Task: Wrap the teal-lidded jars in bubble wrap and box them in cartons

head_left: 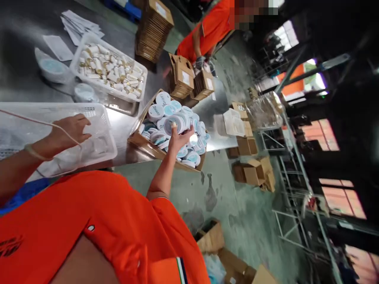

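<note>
My right hand [179,139] reaches into an open cardboard box [145,142] heaped with round white and light-blue printed discs [162,98]. Its thumb presses on a grey-faced round disc [171,121], and the fingers curl around the far side. Whether several discs are in the grip I cannot tell. Over a white plastic basket [111,148] hovers my left hand [71,131], fingers apart and bent, nothing in it. Clear plastic wrapping [99,146] lies in the basket under that hand, and a thin pale cord [38,121] crosses in front.
Beyond the basket, a white tray [142,85] holds many small white-and-gold cylindrical pieces. Paper sheets [59,47] and bagged discs [53,69] lie on the metal table [124,156]. Flattened cartons [154,33] are stacked at the back. A co-worker in orange [207,29] handles cartons across the table.
</note>
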`<state>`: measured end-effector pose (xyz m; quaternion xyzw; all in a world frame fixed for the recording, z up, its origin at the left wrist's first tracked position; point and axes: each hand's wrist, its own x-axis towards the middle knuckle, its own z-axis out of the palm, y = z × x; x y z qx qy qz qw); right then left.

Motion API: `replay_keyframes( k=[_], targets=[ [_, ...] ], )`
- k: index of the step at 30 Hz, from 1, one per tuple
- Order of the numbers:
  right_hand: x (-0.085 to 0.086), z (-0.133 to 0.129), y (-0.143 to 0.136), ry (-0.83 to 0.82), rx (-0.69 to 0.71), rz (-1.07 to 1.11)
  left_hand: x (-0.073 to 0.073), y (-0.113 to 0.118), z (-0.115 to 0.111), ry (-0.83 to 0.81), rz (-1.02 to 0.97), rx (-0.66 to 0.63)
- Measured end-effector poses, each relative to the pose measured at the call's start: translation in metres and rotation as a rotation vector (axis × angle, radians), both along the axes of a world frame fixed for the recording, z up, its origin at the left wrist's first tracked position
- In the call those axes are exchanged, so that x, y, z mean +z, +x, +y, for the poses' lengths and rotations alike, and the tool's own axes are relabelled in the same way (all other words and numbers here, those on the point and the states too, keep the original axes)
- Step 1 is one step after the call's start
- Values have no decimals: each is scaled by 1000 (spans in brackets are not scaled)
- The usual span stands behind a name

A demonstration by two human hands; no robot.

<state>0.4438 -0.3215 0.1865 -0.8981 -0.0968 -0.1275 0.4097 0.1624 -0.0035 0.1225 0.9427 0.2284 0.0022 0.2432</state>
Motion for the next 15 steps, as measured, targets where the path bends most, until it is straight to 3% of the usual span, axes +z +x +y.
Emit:
replay_keyframes(
  k=[3,6,9,12,15],
  targets=[
    [-16,60,-53,243,409,1,5,4,-8,-58,22,59],
    [-40,121,-109,199,762,87,2,7,-9,-117,-13,119],
    [-56,156,-137,-35,826,143,-5,5,-4,-166,-55,179],
    [-61,165,-140,-325,837,166,-13,1,0,-198,-80,233],
    [-61,171,-142,-547,964,132,-18,-1,-9,-218,-119,281]
  ],
)
